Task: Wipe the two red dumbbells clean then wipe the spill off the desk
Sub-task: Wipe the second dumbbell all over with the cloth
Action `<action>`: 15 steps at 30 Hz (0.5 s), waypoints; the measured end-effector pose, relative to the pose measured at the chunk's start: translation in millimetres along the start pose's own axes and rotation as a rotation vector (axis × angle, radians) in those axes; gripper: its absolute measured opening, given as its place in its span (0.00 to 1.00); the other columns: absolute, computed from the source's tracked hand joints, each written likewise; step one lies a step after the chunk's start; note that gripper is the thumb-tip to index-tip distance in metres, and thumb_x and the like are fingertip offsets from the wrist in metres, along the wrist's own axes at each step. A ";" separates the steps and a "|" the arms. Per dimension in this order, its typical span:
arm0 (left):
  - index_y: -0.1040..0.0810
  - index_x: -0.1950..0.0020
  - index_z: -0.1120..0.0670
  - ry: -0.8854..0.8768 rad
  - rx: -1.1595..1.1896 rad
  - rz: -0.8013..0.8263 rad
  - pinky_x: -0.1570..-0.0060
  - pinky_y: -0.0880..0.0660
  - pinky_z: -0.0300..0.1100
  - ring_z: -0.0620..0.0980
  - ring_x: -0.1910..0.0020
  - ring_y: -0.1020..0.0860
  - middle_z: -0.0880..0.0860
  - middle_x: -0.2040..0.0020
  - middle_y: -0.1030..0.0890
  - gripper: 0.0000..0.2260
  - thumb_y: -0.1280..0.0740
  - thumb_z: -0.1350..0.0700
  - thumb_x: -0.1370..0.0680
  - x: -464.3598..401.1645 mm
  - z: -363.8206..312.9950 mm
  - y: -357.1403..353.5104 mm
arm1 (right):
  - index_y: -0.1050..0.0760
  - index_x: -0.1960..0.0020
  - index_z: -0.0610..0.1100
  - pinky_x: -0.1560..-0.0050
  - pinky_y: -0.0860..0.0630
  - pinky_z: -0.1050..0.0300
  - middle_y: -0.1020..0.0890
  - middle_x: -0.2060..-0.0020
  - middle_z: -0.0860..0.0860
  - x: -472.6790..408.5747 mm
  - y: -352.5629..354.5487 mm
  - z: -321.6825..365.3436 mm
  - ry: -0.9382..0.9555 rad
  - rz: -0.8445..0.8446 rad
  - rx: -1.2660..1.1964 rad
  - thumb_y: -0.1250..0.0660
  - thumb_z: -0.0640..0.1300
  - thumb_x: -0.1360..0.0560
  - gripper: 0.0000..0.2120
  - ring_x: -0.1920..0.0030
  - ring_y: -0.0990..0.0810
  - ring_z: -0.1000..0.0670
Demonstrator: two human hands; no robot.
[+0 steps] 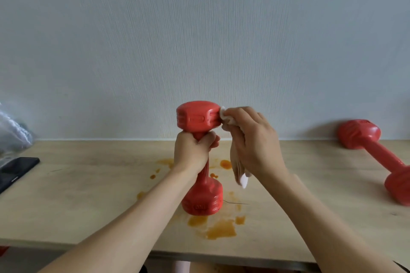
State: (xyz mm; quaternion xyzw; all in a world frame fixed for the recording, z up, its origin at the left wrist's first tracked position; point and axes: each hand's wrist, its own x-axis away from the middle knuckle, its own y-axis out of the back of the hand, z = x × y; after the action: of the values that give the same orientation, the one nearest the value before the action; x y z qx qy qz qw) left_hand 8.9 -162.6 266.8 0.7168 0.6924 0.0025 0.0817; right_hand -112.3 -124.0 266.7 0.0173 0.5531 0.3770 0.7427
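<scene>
Above the stained desk (88, 195), left hand (195, 150) gripping upright red dumbbell (199, 117) by its handle, right hand (250, 139) pinching white tissue (226, 116) against top head, second dumbbell (375, 157) lying far right.

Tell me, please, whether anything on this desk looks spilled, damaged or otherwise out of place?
Yes: an orange spill lies in patches and drops on the wooden desk, around the base of the upright red dumbbell being wiped. A thin dark scratch-like line also marks the desk just right of that base.

phone (16, 169) cut off left — dumbbell (377, 159) clipped right
</scene>
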 end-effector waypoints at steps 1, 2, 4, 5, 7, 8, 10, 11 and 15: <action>0.20 0.65 0.53 -0.012 -0.002 0.009 0.51 0.23 0.47 0.45 0.65 0.18 0.50 0.69 0.17 0.10 0.33 0.61 0.25 0.1 0.7 0.1 | 0.23 0.45 0.49 0.60 0.25 0.51 0.20 0.52 0.55 -0.8 -0.7 -4.8 -0.032 0.009 -0.014 0.40 0.43 0.24 0.11 0.55 0.23 0.47; 0.20 0.65 0.53 -0.018 -0.015 0.014 0.49 0.23 0.48 0.47 0.64 0.17 0.50 0.68 0.16 0.10 0.33 0.61 0.25 -0.4 1.0 0.5 | 0.23 0.46 0.48 0.61 0.25 0.50 0.20 0.52 0.55 -1.1 -1.7 -6.0 -0.041 0.011 -0.011 0.41 0.42 0.24 0.11 0.56 0.24 0.47; 0.20 0.65 0.52 -0.011 -0.039 0.008 0.48 0.23 0.48 0.47 0.63 0.17 0.50 0.68 0.16 0.10 0.34 0.61 0.25 -2.7 1.2 1.7 | 0.23 0.45 0.48 0.65 0.25 0.48 0.21 0.52 0.54 -2.0 -3.0 1.0 0.004 0.003 0.031 0.41 0.42 0.24 0.11 0.57 0.24 0.46; 0.21 0.66 0.52 -0.005 -0.051 0.002 0.49 0.23 0.47 0.47 0.63 0.17 0.50 0.69 0.17 0.10 0.34 0.62 0.25 -4.1 0.5 1.4 | 0.23 0.45 0.49 0.68 0.25 0.49 0.21 0.52 0.53 -2.4 -1.8 6.6 0.044 -0.007 0.071 0.41 0.42 0.24 0.12 0.57 0.25 0.45; 0.21 0.67 0.51 -0.011 -0.076 -0.004 0.52 0.23 0.45 0.47 0.64 0.18 0.48 0.71 0.18 0.11 0.34 0.62 0.26 -6.9 -0.4 0.8 | 0.22 0.44 0.50 0.73 0.26 0.49 0.20 0.51 0.52 -3.3 -0.1 14.8 0.125 -0.028 0.160 0.40 0.40 0.25 0.13 0.57 0.25 0.44; 0.21 0.67 0.52 -0.020 -0.087 0.000 0.53 0.23 0.45 0.46 0.65 0.18 0.47 0.71 0.18 0.11 0.34 0.62 0.26 -7.5 -0.1 -0.1 | 0.22 0.44 0.49 0.74 0.27 0.49 0.20 0.52 0.52 -3.8 0.8 16.2 0.145 -0.038 0.186 0.40 0.40 0.25 0.14 0.57 0.25 0.43; 0.21 0.67 0.54 -0.038 -0.119 0.007 0.56 0.24 0.42 0.44 0.67 0.19 0.48 0.70 0.18 0.10 0.35 0.62 0.27 -5.9 1.3 -1.1 | 0.22 0.45 0.49 0.74 0.26 0.49 0.20 0.52 0.53 -5.0 1.8 14.2 0.132 -0.043 0.186 0.43 0.41 0.25 0.14 0.58 0.25 0.43; 0.20 0.66 0.55 -0.048 -0.135 0.010 0.58 0.24 0.42 0.44 0.68 0.20 0.49 0.69 0.17 0.09 0.35 0.62 0.27 -4.8 1.3 -1.4 | 0.22 0.45 0.49 0.73 0.26 0.49 0.20 0.52 0.53 -5.9 2.1 12.1 0.108 -0.039 0.171 0.44 0.42 0.26 0.15 0.59 0.25 0.44; 0.21 0.67 0.54 -0.058 -0.124 0.017 0.51 0.22 0.52 0.54 0.62 0.18 0.54 0.66 0.16 0.09 0.35 0.62 0.27 -7.4 3.7 -4.0 | 0.24 0.45 0.50 0.68 0.25 0.47 0.20 0.51 0.54 -8.5 0.6 4.4 0.004 0.014 0.127 0.43 0.42 0.26 0.14 0.59 0.25 0.44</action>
State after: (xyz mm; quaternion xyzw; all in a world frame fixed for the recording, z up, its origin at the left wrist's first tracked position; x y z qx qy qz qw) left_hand 5.1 -170.2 263.4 0.7159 0.6823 0.0256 0.1460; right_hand -109.8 -126.8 275.5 0.0676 0.5772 0.3464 0.7364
